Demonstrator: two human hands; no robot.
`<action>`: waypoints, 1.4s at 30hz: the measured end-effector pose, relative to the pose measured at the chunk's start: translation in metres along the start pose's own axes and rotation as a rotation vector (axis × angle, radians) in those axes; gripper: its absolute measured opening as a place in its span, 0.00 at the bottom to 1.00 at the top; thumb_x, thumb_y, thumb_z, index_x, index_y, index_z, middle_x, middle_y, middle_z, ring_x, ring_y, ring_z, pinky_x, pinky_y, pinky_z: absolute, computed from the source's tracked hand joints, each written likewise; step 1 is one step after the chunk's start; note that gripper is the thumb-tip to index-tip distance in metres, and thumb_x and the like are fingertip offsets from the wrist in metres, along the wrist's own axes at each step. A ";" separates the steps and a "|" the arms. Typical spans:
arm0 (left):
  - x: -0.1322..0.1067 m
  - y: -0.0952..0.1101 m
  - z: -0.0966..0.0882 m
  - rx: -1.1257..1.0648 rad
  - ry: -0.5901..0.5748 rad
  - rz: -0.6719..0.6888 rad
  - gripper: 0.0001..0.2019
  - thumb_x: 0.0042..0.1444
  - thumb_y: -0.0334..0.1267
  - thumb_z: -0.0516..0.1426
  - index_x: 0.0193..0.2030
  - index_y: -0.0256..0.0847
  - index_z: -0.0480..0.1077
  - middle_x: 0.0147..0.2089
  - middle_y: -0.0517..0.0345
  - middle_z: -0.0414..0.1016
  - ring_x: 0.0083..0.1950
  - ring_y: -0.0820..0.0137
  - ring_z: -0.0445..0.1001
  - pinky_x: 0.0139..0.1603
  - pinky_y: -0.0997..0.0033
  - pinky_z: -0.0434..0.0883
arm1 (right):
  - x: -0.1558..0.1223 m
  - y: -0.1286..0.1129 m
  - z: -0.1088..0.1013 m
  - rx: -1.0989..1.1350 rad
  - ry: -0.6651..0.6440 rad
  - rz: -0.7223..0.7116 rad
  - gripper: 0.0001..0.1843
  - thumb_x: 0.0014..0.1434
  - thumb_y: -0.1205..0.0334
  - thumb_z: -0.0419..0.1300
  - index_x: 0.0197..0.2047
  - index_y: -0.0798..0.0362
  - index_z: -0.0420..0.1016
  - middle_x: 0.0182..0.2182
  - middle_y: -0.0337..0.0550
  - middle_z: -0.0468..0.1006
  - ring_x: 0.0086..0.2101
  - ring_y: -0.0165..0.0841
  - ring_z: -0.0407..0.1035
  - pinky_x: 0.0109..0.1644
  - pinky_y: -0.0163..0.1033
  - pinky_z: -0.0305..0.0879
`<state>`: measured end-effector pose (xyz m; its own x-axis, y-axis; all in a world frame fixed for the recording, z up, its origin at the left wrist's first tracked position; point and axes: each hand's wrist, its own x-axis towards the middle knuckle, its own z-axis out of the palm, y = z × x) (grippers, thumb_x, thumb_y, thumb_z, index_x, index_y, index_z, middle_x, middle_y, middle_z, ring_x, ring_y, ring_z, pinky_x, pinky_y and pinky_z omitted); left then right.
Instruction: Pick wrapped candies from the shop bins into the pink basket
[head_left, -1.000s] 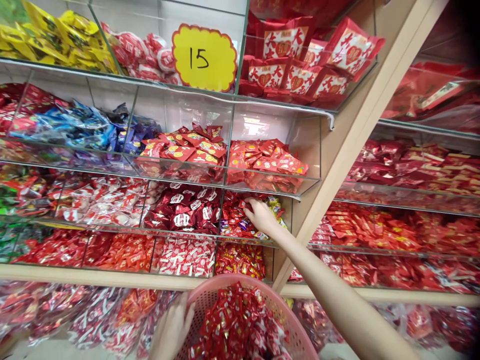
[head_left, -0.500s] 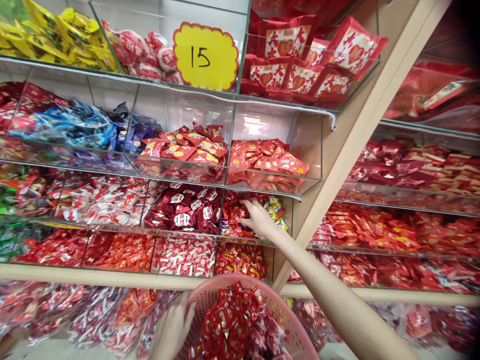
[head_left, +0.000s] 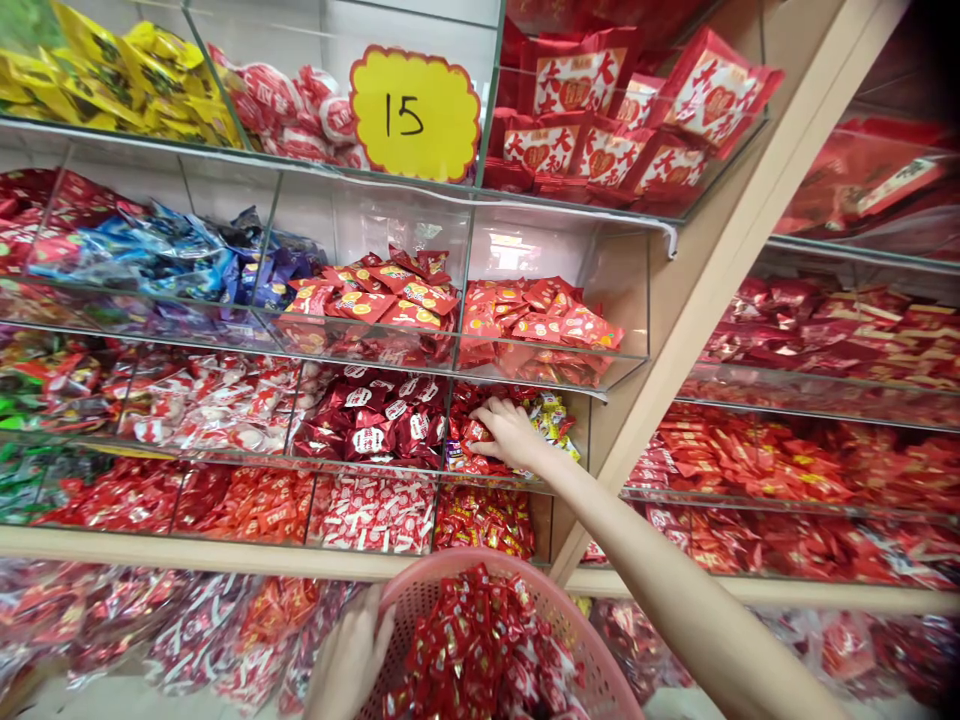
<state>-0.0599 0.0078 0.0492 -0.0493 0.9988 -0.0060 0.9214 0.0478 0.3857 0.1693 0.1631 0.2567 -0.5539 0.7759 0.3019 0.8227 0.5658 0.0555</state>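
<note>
My left hand (head_left: 351, 645) is closed around the left rim of a pink perforated plastic basket (head_left: 600, 640). Inside the basket lies a heap of red wrapped candies (head_left: 472, 640), with red-and-white ones to the right. My right hand (head_left: 510, 432) reaches into a clear shelf bin in the second row from the bottom. Its thumb and fingers are apart and touch the red wrapped candies (head_left: 466, 455) there. Yellow wrapped candies (head_left: 555, 420) lie to the right of that hand. What is beneath its palm is hidden.
Dark red candy packets (head_left: 375, 415) fill the bin to the left. A glass ledge (head_left: 525, 375) passes just above my right hand. A slanting wooden post (head_left: 697, 240) divides the shelves. A yellow price sign (head_left: 415, 115) reads 15. Bagged candies (head_left: 187, 630) lie below the shelves.
My right hand has shifted slightly left and deeper over the candies in the same bin. My left hand keeps its hold on the basket rim. The view has moved very slightly.
</note>
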 end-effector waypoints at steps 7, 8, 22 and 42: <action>0.001 0.000 0.000 -0.005 -0.015 -0.004 0.22 0.61 0.41 0.38 0.58 0.37 0.59 0.53 0.46 0.72 0.50 0.62 0.73 0.47 0.65 0.69 | 0.002 0.002 0.001 0.051 -0.058 -0.022 0.26 0.54 0.53 0.60 0.54 0.54 0.64 0.46 0.54 0.66 0.46 0.43 0.61 0.46 0.45 0.57; 0.001 0.000 0.000 -0.007 -0.013 -0.001 0.22 0.61 0.41 0.38 0.58 0.37 0.59 0.52 0.46 0.72 0.50 0.62 0.73 0.47 0.65 0.69 | 0.003 0.003 0.002 0.070 -0.054 -0.018 0.25 0.54 0.53 0.61 0.53 0.53 0.65 0.46 0.53 0.66 0.46 0.42 0.61 0.46 0.44 0.57; 0.001 0.001 -0.001 -0.057 0.008 0.015 0.21 0.62 0.41 0.38 0.56 0.40 0.60 0.50 0.48 0.74 0.50 0.64 0.74 0.46 0.67 0.69 | -0.002 0.003 0.003 0.085 0.052 -0.118 0.16 0.54 0.57 0.61 0.45 0.51 0.67 0.43 0.46 0.69 0.42 0.37 0.60 0.44 0.42 0.55; 0.000 0.000 0.000 0.024 0.060 0.036 0.21 0.62 0.42 0.39 0.55 0.39 0.62 0.48 0.48 0.75 0.48 0.65 0.75 0.44 0.70 0.70 | 0.002 0.019 0.001 0.647 0.385 0.137 0.16 0.53 0.56 0.61 0.43 0.56 0.70 0.41 0.47 0.76 0.41 0.36 0.69 0.49 0.41 0.61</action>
<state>-0.0597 0.0081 0.0491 -0.0387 0.9973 0.0626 0.9318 0.0134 0.3627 0.1836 0.1752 0.2571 -0.2712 0.7660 0.5829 0.5766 0.6142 -0.5388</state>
